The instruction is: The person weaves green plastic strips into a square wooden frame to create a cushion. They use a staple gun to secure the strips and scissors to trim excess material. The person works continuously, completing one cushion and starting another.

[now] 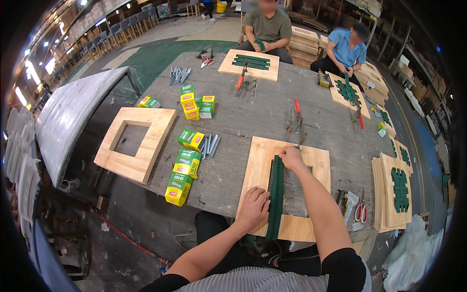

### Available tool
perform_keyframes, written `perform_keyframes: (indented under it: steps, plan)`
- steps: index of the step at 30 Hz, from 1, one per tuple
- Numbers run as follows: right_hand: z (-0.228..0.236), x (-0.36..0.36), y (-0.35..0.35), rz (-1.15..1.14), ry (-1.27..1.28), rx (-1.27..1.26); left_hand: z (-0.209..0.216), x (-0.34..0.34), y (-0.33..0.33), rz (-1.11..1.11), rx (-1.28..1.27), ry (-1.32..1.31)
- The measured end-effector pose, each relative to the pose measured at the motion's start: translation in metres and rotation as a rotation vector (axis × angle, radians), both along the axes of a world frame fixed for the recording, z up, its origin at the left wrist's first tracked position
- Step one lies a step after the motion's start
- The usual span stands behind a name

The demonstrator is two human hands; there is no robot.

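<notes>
A pale wooden frame (321,182) with a rectangular opening lies in front of me on the table. A dark green webbing strap (276,199) runs lengthwise over the opening, and its near end hangs past the frame's near edge. At the far rail my right hand (292,158) is closed on the strap's far end, pressing it to the wood. My left hand (254,208) rests by the left rail, fingers bent and closed at the strap's left edge; its thumb is partly hidden.
Green-yellow boxes (187,162) and metal staple strips (210,146) lie left, near another wooden frame (163,126). Red-handled pliers (297,117) lie beyond my frame; scissors (361,212) lie right, by stacked strapped frames (386,194). Two people (267,24) work across the table.
</notes>
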State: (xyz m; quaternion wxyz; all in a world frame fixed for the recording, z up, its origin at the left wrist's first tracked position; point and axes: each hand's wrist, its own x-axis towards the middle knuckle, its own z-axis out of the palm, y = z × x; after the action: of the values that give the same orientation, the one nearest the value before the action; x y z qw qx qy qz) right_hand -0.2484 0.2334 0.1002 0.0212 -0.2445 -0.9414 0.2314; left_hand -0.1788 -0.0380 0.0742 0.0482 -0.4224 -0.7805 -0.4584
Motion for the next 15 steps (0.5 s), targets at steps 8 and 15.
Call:
perform_keyframes:
  steps: [8,15]
  plan:
    - [-0.003,0.002,-0.004,-0.137,0.030,-0.037,0.005,-0.006,0.005,-0.028,-0.066,-0.057]
    - [-0.003,-0.001,0.002,-0.087,0.087,-0.075,0.005,-0.057,0.064,-0.016,-0.173,0.109]
